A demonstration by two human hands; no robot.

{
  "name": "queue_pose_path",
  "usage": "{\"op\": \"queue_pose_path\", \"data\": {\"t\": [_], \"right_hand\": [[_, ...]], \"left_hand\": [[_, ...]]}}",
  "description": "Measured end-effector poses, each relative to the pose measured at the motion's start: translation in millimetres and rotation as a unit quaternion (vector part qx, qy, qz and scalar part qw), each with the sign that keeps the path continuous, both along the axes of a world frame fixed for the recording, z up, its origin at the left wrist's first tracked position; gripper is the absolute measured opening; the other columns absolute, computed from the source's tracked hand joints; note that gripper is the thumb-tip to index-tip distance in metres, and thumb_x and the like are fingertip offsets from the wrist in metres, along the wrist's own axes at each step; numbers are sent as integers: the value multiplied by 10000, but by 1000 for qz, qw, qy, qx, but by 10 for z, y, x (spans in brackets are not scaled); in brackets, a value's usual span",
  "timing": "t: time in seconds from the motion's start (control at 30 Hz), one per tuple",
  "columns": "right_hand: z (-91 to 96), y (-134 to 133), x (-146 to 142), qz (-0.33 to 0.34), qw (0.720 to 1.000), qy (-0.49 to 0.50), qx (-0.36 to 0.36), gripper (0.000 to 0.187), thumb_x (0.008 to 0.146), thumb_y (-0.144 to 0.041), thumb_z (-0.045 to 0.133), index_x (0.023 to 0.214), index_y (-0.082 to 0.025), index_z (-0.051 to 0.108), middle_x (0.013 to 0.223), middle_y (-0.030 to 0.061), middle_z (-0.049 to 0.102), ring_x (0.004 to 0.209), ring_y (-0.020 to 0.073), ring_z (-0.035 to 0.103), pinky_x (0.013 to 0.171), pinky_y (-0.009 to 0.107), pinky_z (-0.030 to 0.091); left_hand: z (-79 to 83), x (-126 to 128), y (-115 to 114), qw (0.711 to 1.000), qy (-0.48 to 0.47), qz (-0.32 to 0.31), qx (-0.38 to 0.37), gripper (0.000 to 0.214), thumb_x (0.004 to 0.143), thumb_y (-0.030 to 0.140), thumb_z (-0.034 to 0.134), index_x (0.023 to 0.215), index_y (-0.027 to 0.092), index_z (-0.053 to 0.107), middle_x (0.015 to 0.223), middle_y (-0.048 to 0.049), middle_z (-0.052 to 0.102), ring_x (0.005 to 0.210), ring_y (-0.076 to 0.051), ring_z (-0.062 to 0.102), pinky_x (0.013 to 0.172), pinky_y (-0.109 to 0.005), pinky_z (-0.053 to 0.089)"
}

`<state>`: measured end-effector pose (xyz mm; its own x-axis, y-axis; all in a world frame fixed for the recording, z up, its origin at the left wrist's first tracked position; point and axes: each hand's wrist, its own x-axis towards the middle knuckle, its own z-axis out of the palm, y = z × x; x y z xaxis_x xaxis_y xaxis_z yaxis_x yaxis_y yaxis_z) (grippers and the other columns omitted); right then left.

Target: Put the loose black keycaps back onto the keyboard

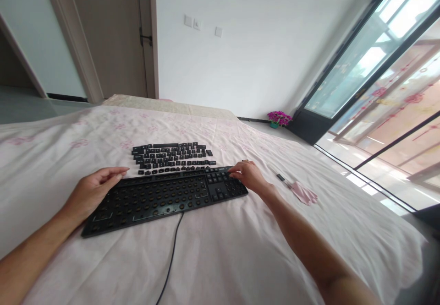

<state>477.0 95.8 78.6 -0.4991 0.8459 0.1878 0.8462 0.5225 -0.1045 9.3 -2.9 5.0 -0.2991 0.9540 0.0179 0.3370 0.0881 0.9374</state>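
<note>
A black keyboard [161,199] lies slanted on the bed, its main section stripped of keycaps, while keys remain around the arrow keys and number pad at the right. Just beyond it, removed black keycaps [165,156] are laid out in rows. My left hand [94,189] is by the keyboard's upper left end, thumb and forefinger closed together; anything between them is too small to make out. At the upper right corner, over the number pad, my right hand [249,175] has its fingers pinched down, and what they grip is hidden.
A cable [171,259] runs from the keyboard towards me. Right of my right hand lie a small black piece [280,177] and a pink glove-like cloth [303,193]. The pale bedsheet [220,259] is wrinkled. Purple flowers [279,118] stand beyond the bed.
</note>
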Motion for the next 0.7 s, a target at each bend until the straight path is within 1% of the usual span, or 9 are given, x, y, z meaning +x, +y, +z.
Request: {"op": "queue_pose_path", "data": {"t": [0.17,0.3,0.47,0.6,0.7], "right_hand": [[5,-19,-3,24,1000,-9,16,135,854,-328,658,943,-276,745,873,6,720,902,183,601,882,322,358],[-25,-53,18,35,999,25,32,142,863,-340,650,941,-266,744,867,14,715,881,179,603,873,326,362],[-140,-184,47,44,994,78,59,167,862,-377,650,938,-268,750,856,17,713,838,185,596,841,336,375],[-248,-273,54,62,992,89,70,164,864,-375,646,933,-270,752,846,23,703,812,182,584,812,338,382],[-278,-310,35,64,991,90,77,171,878,-368,628,940,-267,752,839,29,691,801,179,574,802,337,382]], "left_hand": [[15,9,1,1000,-2,0,6,588,742,581,646,1194,204,645,1142,-69,711,1026,-218,660,793,-234,521],[24,11,-3,1000,7,2,7,595,733,590,644,1180,198,652,1132,-67,715,1007,-218,663,777,-236,521],[41,17,-9,1000,13,5,-2,568,736,592,638,1166,221,653,1118,-43,717,1008,-204,657,790,-221,502],[56,31,-15,1000,17,5,-4,558,746,588,634,1170,227,651,1115,-38,716,961,-193,664,772,-219,501],[46,30,-15,1000,11,4,-4,557,749,582,637,1173,221,651,1115,-45,716,947,-194,670,755,-219,507]]}}
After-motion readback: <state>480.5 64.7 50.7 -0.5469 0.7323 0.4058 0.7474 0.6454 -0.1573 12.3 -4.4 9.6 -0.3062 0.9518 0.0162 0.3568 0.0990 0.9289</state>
